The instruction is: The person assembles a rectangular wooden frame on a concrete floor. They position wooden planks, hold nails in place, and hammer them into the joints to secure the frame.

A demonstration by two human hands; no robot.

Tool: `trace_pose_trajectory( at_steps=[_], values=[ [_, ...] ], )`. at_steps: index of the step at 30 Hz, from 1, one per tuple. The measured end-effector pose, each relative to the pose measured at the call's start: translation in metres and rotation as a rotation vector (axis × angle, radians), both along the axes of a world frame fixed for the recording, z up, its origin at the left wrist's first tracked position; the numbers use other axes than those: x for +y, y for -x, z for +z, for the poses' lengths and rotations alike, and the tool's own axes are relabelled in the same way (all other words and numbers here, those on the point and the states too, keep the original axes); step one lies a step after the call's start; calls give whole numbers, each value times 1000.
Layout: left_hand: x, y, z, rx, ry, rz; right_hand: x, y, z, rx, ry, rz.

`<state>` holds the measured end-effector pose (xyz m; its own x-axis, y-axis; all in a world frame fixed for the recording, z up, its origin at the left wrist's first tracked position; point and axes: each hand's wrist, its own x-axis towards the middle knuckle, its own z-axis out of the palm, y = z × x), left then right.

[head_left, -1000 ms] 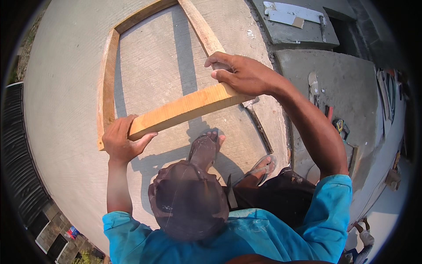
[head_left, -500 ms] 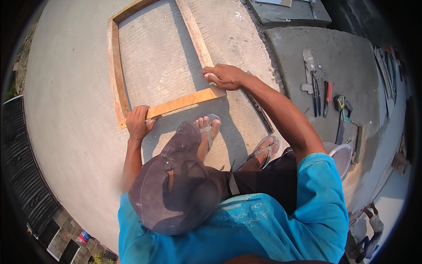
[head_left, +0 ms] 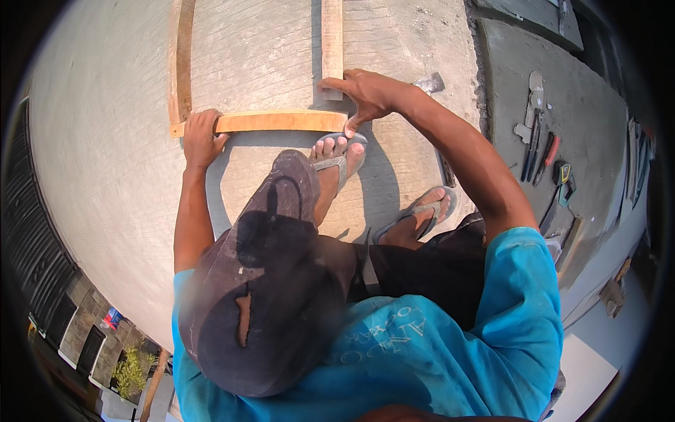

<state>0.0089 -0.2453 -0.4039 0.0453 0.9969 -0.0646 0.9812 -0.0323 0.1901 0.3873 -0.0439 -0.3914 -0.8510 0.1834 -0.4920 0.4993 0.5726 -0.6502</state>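
Arms reach forward and down: left hand [head_left: 202,138] grips the left end of the wooden slat [head_left: 278,122], right hand [head_left: 365,95] presses its right end with fingers bent on the concrete slab [head_left: 105,141].

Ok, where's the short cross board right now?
The short cross board lies on the concrete, upper centre, between left hand and right hand, ahead of the sandalled foot.

Single view given: head-worn fisheye, aimed steeply down from above cap brim [head_left: 281,211]. Scene seen from close overhead, cap and blue shirt [head_left: 436,352] filling lower half. Concrete slab [head_left: 105,162] spread across upper half, wooden frame [head_left: 281,121] near top centre. Straight edges bent toward dark circular rim. Forearms entered from lower edge. No second view supplied, no overlap.
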Motion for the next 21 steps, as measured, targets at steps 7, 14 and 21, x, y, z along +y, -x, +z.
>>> trace_pose_trajectory(
  at_steps=[7, 14, 21],
  values=[
    [-2, 3, -4, -14, 2, 57, -1, -4, -12, 63, -153, -23],
    [6, 7, 3, -59, 68, 22, 4, -8, -11, 34, -279, 52],
    [55, 121, 9, -86, -127, 713, -12, -21, 9, 24, -173, -174]
  ],
)
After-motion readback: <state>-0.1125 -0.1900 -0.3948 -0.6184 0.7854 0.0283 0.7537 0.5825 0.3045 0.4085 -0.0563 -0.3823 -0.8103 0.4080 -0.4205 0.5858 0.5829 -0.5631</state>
